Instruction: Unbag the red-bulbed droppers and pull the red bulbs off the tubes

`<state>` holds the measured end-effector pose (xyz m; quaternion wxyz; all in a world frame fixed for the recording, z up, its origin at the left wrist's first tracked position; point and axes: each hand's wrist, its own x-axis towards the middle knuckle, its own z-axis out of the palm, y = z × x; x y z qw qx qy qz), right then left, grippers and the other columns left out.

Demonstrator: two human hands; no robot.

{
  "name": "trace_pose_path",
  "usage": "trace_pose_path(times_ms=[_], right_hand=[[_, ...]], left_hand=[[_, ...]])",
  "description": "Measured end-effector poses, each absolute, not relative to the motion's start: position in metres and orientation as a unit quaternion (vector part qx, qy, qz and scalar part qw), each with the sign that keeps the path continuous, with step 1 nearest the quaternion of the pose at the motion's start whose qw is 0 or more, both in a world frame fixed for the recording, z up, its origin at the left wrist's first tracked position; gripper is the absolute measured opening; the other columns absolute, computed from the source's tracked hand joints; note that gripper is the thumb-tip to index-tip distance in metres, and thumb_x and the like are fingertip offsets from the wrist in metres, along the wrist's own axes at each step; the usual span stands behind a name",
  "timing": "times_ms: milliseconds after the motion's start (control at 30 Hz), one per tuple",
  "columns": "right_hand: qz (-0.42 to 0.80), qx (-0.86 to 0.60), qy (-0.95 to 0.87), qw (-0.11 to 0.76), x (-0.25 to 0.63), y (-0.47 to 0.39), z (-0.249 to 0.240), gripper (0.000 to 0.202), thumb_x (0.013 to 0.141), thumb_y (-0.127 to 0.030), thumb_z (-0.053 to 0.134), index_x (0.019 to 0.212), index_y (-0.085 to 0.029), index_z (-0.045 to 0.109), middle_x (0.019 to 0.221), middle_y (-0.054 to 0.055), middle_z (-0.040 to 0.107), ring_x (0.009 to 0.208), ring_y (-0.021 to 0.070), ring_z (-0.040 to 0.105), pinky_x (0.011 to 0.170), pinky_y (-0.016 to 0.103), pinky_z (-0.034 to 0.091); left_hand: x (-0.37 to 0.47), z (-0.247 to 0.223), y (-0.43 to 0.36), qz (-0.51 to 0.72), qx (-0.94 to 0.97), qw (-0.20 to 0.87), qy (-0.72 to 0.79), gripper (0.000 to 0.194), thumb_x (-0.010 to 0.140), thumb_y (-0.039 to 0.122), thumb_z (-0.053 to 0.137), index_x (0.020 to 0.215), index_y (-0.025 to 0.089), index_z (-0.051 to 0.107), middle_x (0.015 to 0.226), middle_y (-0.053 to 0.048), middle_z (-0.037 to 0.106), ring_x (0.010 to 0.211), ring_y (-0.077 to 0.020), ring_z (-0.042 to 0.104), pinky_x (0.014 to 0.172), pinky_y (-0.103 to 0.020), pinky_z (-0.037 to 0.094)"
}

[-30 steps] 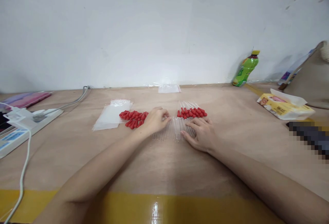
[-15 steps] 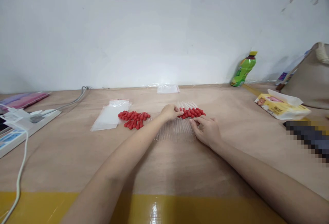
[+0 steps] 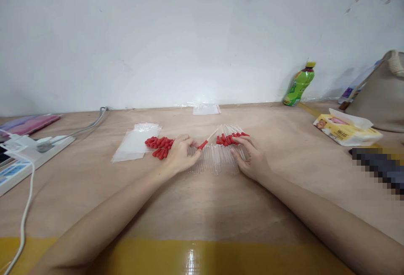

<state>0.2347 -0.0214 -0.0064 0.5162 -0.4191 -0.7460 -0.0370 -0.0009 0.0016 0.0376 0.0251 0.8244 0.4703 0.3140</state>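
Note:
My left hand (image 3: 183,153) pinches a dropper (image 3: 203,144) by its red rubber bulb; its thin pale tube slants up and away to the right. Just behind this hand lies a heap of red rubber bulbs (image 3: 157,142), partly covered by the fingers. My right hand (image 3: 251,157) rests at the right with thumb and fingers apart, beside a row of red-bulbed droppers (image 3: 225,139) whose tubes point toward the wall. Between both hands, a layer of clear thin tubes (image 3: 210,160) lies side by side on the table; the fingers hide its ends.
Clear plastic bags (image 3: 129,144) lie left of the bulbs, and a white sheet (image 3: 206,109) by the wall. A power strip (image 3: 38,155) with cables stands at far left. To the right are a green bottle (image 3: 299,85), tissue pack (image 3: 345,130), bag (image 3: 375,94) and a pixelated dark object (image 3: 378,170).
My left hand has moved left and nearer, away from the row of droppers, with one dropper now in its fingers. My right hand has barely shifted, its fingers now over the row's end.

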Motion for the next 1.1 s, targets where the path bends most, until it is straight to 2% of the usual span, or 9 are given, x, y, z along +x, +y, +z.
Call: trace_pose_path(times_ms=[133,267,367,500,700,767,867,1000,1100], right_hand=[[-0.082,-0.353,-0.822,0.438,0.225,-0.028,-0.002,0.052,0.081,-0.032,0.053,0.128,-0.017,0.04,0.128,0.011,0.048,0.12,0.0247,0.041,0.101,0.044,0.035],[-0.124,-0.323,-0.865,0.365,0.219,-0.03,-0.003,0.044,0.082,-0.034,0.052,0.123,-0.017,0.047,0.126,0.009,0.052,0.124,0.0256,0.038,0.105,0.049,0.026],[-0.127,-0.319,-0.868,0.358,0.218,-0.029,-0.005,0.031,0.083,-0.034,0.053,0.109,-0.018,0.058,0.115,0.007,0.06,0.121,0.0244,0.042,0.106,0.051,0.022],[-0.116,-0.309,-0.87,0.366,0.217,-0.029,-0.007,0.02,0.084,-0.028,0.051,0.099,-0.021,0.062,0.105,0.003,0.065,0.116,0.0217,0.047,0.107,0.051,0.018],[-0.099,-0.299,-0.862,0.397,0.209,-0.031,-0.006,0.016,0.084,-0.018,0.049,0.089,-0.019,0.064,0.093,0.0,0.069,0.109,0.0198,0.054,0.108,0.051,0.017],[-0.098,-0.286,-0.864,0.403,0.207,-0.032,-0.006,0.015,0.084,-0.018,0.05,0.088,-0.018,0.065,0.093,0.001,0.069,0.107,0.0202,0.055,0.108,0.051,0.018],[-0.098,-0.275,-0.867,0.404,0.202,-0.034,-0.005,0.016,0.084,-0.018,0.051,0.091,-0.018,0.064,0.093,0.002,0.069,0.105,0.02,0.056,0.107,0.05,0.02],[-0.093,-0.268,-0.863,0.419,0.198,-0.035,-0.006,0.014,0.084,-0.02,0.051,0.09,-0.018,0.064,0.088,0.003,0.07,0.1,0.0189,0.059,0.107,0.049,0.024],[-0.085,-0.243,-0.865,0.431,0.196,-0.035,-0.008,0.014,0.085,-0.016,0.049,0.088,-0.016,0.062,0.086,0.004,0.07,0.097,0.0169,0.061,0.106,0.047,0.027]], left_hand=[[-0.02,0.022,-0.019,0.313,0.871,-0.118,0.359,0.01,0.071,0.023,0.052,0.074,0.016,0.059,0.07,-0.005,0.053,0.07,-0.0186,0.048,0.066,-0.033,0.04],[-0.018,0.014,-0.022,0.311,0.891,-0.183,0.276,0.009,0.073,0.019,0.051,0.077,0.015,0.059,0.071,-0.006,0.055,0.068,-0.018,0.046,0.062,-0.032,0.039],[-0.016,0.012,-0.019,0.343,0.886,-0.183,0.252,0.008,0.074,0.018,0.052,0.079,0.015,0.057,0.072,-0.005,0.056,0.068,-0.0168,0.047,0.062,-0.032,0.039],[-0.018,0.011,-0.019,0.38,0.877,-0.151,0.251,0.009,0.074,0.018,0.055,0.082,0.015,0.057,0.072,-0.004,0.055,0.069,-0.0165,0.049,0.064,-0.032,0.042],[-0.01,0.01,-0.023,0.36,0.895,-0.053,0.256,0.044,0.075,0.03,0.062,0.114,0.015,0.051,0.111,-0.013,0.055,0.103,-0.0237,0.053,0.087,-0.039,0.045],[-0.006,0.008,-0.022,0.356,0.903,-0.056,0.232,0.038,0.077,0.029,0.061,0.112,0.017,0.053,0.111,-0.011,0.058,0.105,-0.0229,0.053,0.089,-0.038,0.046],[-0.002,0.003,-0.02,0.371,0.906,-0.06,0.196,0.023,0.081,0.02,0.056,0.104,0.017,0.058,0.102,-0.008,0.063,0.101,-0.0187,0.057,0.088,-0.035,0.049],[-0.001,-0.001,-0.019,0.385,0.902,-0.061,0.186,0.021,0.082,0.014,0.053,0.103,0.015,0.058,0.098,-0.007,0.066,0.102,-0.0179,0.058,0.089,-0.033,0.051],[-0.003,-0.001,-0.019,0.375,0.906,-0.075,0.18,0.02,0.082,0.014,0.053,0.1,0.014,0.058,0.101,-0.008,0.066,0.104,-0.0189,0.057,0.091,-0.036,0.049]])
